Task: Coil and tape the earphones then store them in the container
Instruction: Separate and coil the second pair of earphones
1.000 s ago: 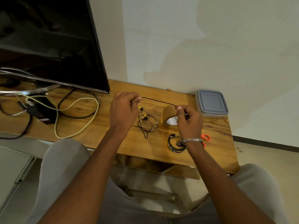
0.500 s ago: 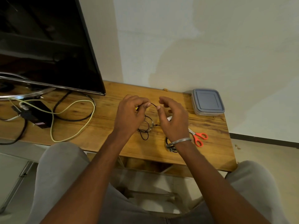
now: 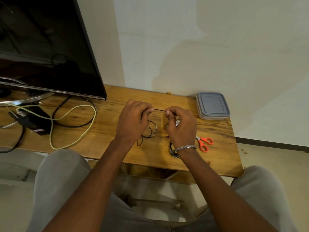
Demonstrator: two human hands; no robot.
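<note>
Above the wooden table [image 3: 217,158], my left hand [image 3: 132,121] and my right hand [image 3: 181,126] each pinch the black earphone cable [image 3: 159,110], a short stretch taut between them. The rest of that cable hangs in loose loops [image 3: 148,133] below my left hand. A second, coiled black earphone [image 3: 172,152] lies under my right wrist, mostly hidden. The tape roll [image 3: 177,122] peeks out behind my right hand. The grey-lidded container [image 3: 212,105] stands shut at the table's back right corner.
Orange-handled scissors [image 3: 204,143] lie right of my right wrist. A TV [image 3: 46,47] on a stand fills the left, with a yellow cable [image 3: 73,124], black cables and a black box [image 3: 36,123] beneath it. My knees are under the table's front edge.
My right hand came in from far right toward my left, so the stretched cable between them is much shorter. The view shifted, bringing the scissors into plain sight.
</note>
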